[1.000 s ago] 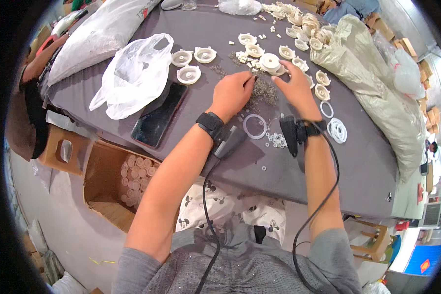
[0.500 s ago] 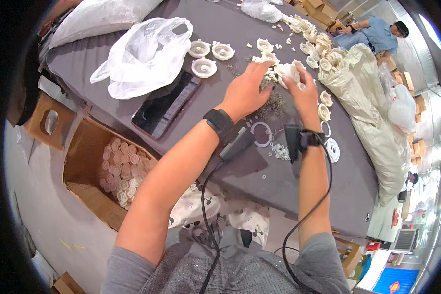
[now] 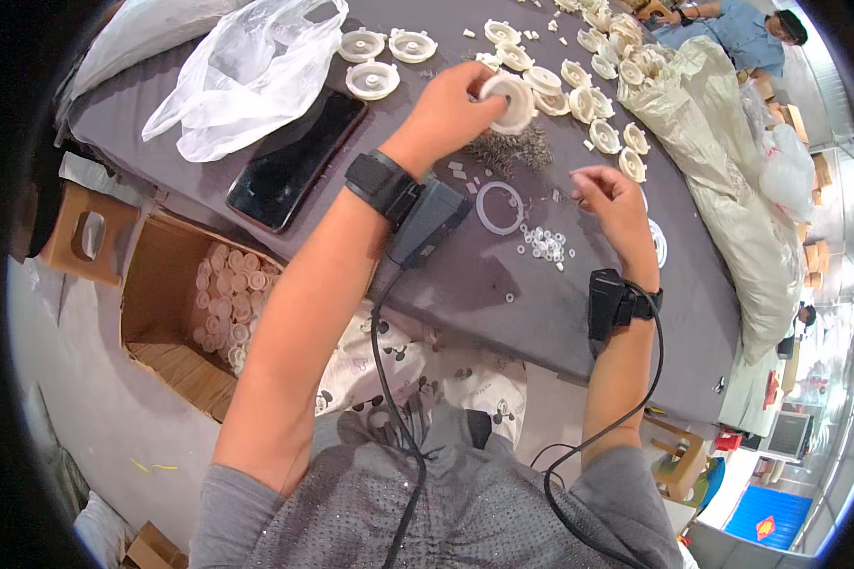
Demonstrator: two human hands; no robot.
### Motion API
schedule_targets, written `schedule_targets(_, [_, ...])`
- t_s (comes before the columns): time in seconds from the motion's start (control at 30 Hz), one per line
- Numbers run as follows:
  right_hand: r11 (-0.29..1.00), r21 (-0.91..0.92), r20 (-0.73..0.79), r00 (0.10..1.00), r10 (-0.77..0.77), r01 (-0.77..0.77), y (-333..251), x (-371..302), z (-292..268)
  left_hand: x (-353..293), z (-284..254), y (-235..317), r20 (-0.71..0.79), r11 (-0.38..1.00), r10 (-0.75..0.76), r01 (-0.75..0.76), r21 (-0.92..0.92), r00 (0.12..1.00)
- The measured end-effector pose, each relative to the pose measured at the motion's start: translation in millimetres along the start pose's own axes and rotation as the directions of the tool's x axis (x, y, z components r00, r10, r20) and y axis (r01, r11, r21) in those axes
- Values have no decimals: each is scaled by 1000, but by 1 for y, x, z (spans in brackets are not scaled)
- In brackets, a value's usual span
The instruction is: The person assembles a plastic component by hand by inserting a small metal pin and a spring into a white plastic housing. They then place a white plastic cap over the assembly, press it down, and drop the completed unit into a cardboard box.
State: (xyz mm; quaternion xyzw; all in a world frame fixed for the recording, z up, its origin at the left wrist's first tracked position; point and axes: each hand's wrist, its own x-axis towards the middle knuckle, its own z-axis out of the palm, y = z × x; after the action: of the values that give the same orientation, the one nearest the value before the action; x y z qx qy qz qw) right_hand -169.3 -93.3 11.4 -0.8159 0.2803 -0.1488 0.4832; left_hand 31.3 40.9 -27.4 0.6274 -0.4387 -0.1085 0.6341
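Observation:
My left hand (image 3: pixel 455 112) grips a cream round plastic part (image 3: pixel 516 106) by its rim, its hollow face turned up. Just below that part is a pile of small dark metal pieces (image 3: pixel 514 155), perhaps springs. My right hand (image 3: pixel 620 207) hovers over the table to the right, thumb and fingers pinched together; anything between them is too small to make out. Between the hands are a flat translucent ring (image 3: pixel 500 209) and a cluster of tiny white rings (image 3: pixel 546 245). More cream round parts (image 3: pixel 544 80) lie beyond my left hand.
A phone (image 3: pixel 297 161) and a white plastic bag (image 3: pixel 247 76) lie at left. Below the table edge, a cardboard box (image 3: pixel 166 327) holds translucent discs (image 3: pixel 232 294). A large woven sack (image 3: pixel 721 190) lines the right side. Another person (image 3: pixel 731 36) is at the far right.
My hands have moved apart. The left has lifted a cream round part toward me; the right has drawn back from the pile, down and right. The view has shifted slightly.

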Motion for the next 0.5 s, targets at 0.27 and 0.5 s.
schedule_targets(0.27, [875, -448, 85, 983, -165, 186, 18, -8, 4, -1, -6, 11, -20, 969, -196, 190, -156, 980])
schedule_targets(0.5, [968, 212, -44, 990, -131, 137, -7, -17, 23, -11, 1, 27, 350, 867, -319, 421, -268, 881])
